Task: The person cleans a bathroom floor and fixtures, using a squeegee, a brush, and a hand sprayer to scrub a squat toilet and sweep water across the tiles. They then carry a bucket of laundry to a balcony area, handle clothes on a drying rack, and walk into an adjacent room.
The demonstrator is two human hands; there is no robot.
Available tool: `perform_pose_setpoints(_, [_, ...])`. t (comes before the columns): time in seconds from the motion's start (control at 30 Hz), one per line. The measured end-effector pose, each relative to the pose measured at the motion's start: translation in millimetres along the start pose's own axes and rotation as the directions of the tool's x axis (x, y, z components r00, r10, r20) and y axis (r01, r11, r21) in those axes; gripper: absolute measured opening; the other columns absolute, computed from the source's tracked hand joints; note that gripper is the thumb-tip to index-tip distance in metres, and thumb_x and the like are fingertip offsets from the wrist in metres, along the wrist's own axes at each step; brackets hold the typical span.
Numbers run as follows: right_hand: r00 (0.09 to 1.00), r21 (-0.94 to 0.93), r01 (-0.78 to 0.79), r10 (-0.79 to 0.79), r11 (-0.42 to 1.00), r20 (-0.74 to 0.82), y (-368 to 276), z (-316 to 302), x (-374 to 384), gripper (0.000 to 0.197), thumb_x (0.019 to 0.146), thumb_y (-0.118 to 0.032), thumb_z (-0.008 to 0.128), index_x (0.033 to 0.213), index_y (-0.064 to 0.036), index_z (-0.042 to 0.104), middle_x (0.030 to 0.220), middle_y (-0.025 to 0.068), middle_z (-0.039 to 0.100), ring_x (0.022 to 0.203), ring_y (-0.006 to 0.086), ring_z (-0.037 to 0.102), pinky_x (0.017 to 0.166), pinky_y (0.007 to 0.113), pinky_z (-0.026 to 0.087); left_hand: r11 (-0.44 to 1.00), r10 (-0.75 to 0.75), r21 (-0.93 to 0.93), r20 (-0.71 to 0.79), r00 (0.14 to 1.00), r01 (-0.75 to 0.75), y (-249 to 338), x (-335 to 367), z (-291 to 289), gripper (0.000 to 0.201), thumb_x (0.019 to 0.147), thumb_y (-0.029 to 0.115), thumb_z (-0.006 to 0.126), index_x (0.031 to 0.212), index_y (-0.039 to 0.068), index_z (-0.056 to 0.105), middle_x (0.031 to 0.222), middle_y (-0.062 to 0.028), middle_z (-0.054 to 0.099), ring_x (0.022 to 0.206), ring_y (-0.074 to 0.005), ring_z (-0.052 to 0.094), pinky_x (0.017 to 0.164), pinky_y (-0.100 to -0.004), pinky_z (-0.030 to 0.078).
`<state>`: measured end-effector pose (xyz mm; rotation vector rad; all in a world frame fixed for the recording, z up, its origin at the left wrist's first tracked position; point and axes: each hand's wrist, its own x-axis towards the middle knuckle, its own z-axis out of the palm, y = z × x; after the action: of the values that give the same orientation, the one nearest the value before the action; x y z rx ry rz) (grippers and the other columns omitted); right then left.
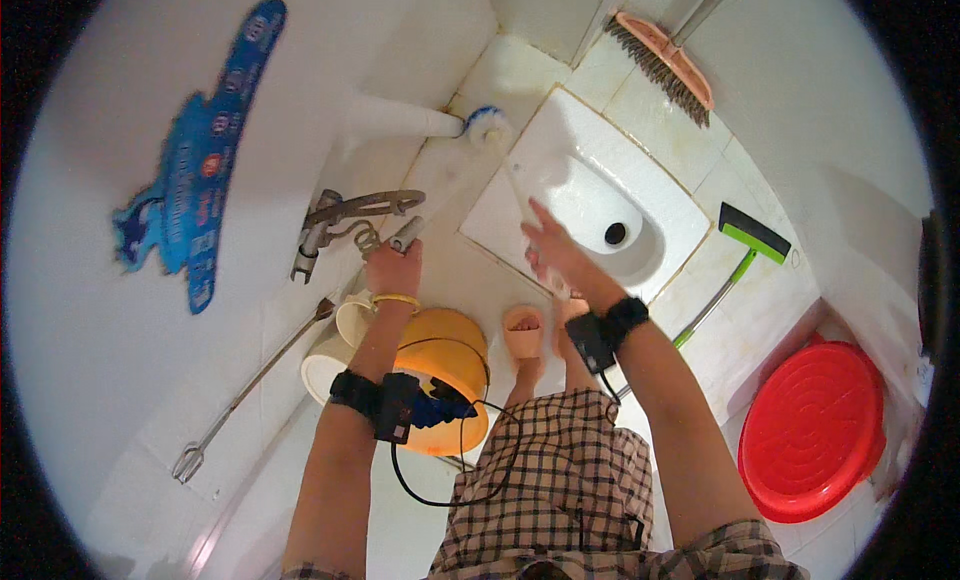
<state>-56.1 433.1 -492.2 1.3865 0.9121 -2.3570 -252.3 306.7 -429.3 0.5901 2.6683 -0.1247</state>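
Note:
My left hand [392, 270] is closed around a grey handheld sprayer [407, 234] beside the wall tap. A faint streak that looks like water runs from its tip toward the brush head. In my right hand [556, 252] is the pale handle of a toilet brush [490, 130], its fingers partly spread along it. The round blue-and-white brush head is at the foot of a white pipe [400, 117], on the floor tiles left of the white squat toilet [552, 130]. Whether bristles touch the pipe, I cannot tell.
A tap with a hose [318, 230] juts from the left wall. Below it stand an orange bucket [455, 340] and pale containers [325, 365]. A pink broom [665, 55], a green-and-black squeegee [755, 235] and a red basin [815, 430] line the right side.

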Motion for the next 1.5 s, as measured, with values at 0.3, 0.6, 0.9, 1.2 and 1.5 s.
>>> perform_pose_setpoints(0.3, [0.959, -0.206, 0.125, -0.172, 0.971, -0.227, -12.9, -87.5, -28.7, 0.062, 0.082, -0.02, 0.047, 0.133, -0.016, 0.012, 0.052, 0.0069, 0.044, 0.036, 0.0158, 0.041, 0.033, 0.031, 0.037, 0.989, 0.126, -0.069, -0.051, 0.991, -0.129, 44.8, 23.6, -22.0, 0.041, 0.066, 0.038, 0.057, 0.076, -0.002, 0.059, 0.073, -0.0209, 0.059, 0.067, -0.0356, 0.058, 0.06, -0.0423, 0.048])
perform_pose_setpoints(0.6, [0.945, -0.101, -0.226, 0.193, 0.969, -0.264, 63.4, -96.9, -152.3, 0.065, 0.082, -0.017, 0.048, 0.133, -0.0184, 0.007, 0.052, 0.0066, 0.044, 0.034, 0.0157, 0.042, 0.029, 0.03, 0.04, 0.986, 0.11, -0.095, -0.222, 0.969, -0.133, 54.5, 51.9, -28.9, 0.043, 0.067, 0.038, 0.053, 0.067, -0.006, 0.057, 0.071, -0.0251, 0.057, 0.069, -0.0381, 0.057, 0.063, -0.0427, 0.046])
perform_pose_setpoints(0.9, [0.956, -0.187, -0.154, 0.098, 0.97, -0.276, 24.0, -93.9, -159.0, 0.063, 0.082, -0.017, 0.047, 0.133, -0.0177, 0.009, 0.054, 0.0061, 0.045, 0.036, 0.0148, 0.043, 0.031, 0.03, 0.04, 0.956, 0.013, -0.29, -0.096, 0.995, -0.041, 85.5, 26.2, -68.4, 0.04, 0.066, 0.032, 0.057, 0.07, -0.007, 0.058, 0.073, -0.0256, 0.057, 0.07, -0.0375, 0.057, 0.063, -0.0416, 0.046])
perform_pose_setpoints(1.2, [0.959, -0.26, 0.041, -0.111, 0.965, -0.259, -72.3, -62.0, -143.4, 0.065, 0.082, -0.016, 0.047, 0.133, -0.0213, 0.009, 0.051, 0.0048, 0.044, 0.034, 0.0132, 0.042, 0.029, 0.028, 0.037, 0.831, 0.077, -0.466, -0.444, 0.893, -0.304, 53.5, -21.5, -108.7, 0.024, 0.066, 0.019, 0.062, 0.078, -0.002, 0.059, 0.072, -0.0184, 0.06, 0.065, -0.0313, 0.059, 0.06, -0.0385, 0.046])
perform_pose_setpoints(1.5, [0.977, -0.346, 0.008, -0.082, 0.938, -0.198, -36.9, -54.6, -158.8, 0.062, 0.083, -0.014, 0.045, 0.133, -0.0193, 0.01, 0.051, 0.0035, 0.044, 0.033, 0.0115, 0.041, 0.029, 0.027, 0.036, 0.895, 0.036, -0.399, -0.382, 0.923, -0.2, 35.4, -64.2, -99.9, 0.024, 0.065, 0.019, 0.064, 0.082, 0.003, 0.056, 0.069, -0.0174, 0.057, 0.065, -0.0322, 0.055, 0.059, -0.0406, 0.043])
